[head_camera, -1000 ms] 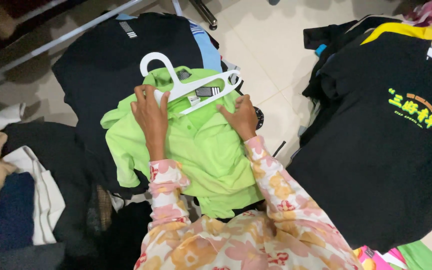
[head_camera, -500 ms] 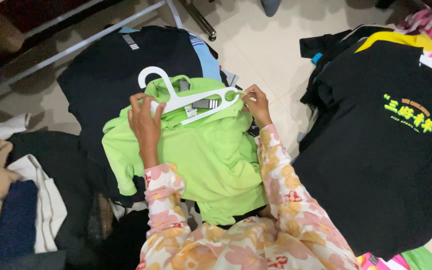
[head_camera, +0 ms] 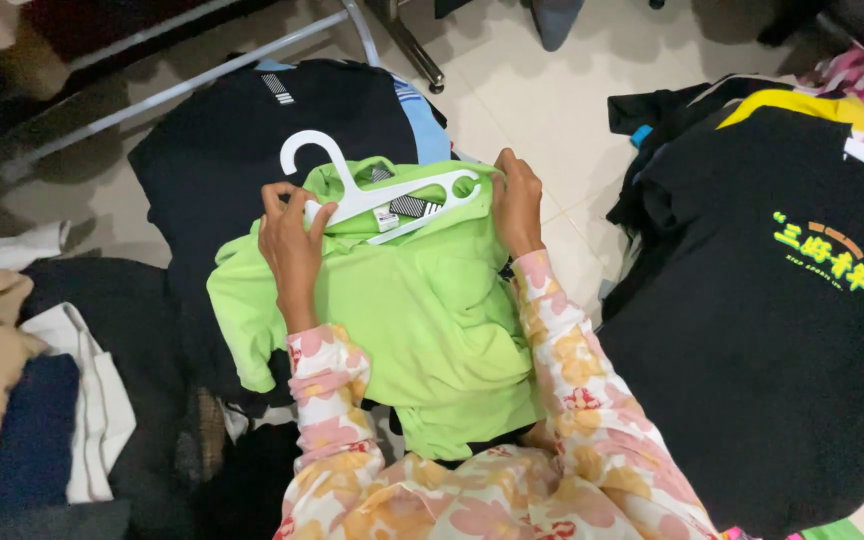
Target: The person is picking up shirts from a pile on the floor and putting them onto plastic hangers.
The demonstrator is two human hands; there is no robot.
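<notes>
A lime-green shirt [head_camera: 422,320] lies spread over my lap with a white plastic hanger [head_camera: 372,195] at its collar. My left hand [head_camera: 290,245] grips the hanger's left arm together with the shirt's shoulder. My right hand [head_camera: 517,205] holds the shirt's right shoulder fabric at the hanger's other end. Both my sleeves are pink and yellow floral. The hanger's hook points up and to the left, above the collar.
A black shirt [head_camera: 282,120] with a light blue garment lies on the floor beyond the green one. A large black shirt with a yellow-green print [head_camera: 782,300] lies on the right. Folded clothes [head_camera: 32,400] pile up at left. A metal rack bar [head_camera: 182,85] crosses the tiled floor.
My right hand slid from the hanger's right tip onto the shirt's shoulder fabric. The hanger sits further into the collar. The left hand keeps its hold.
</notes>
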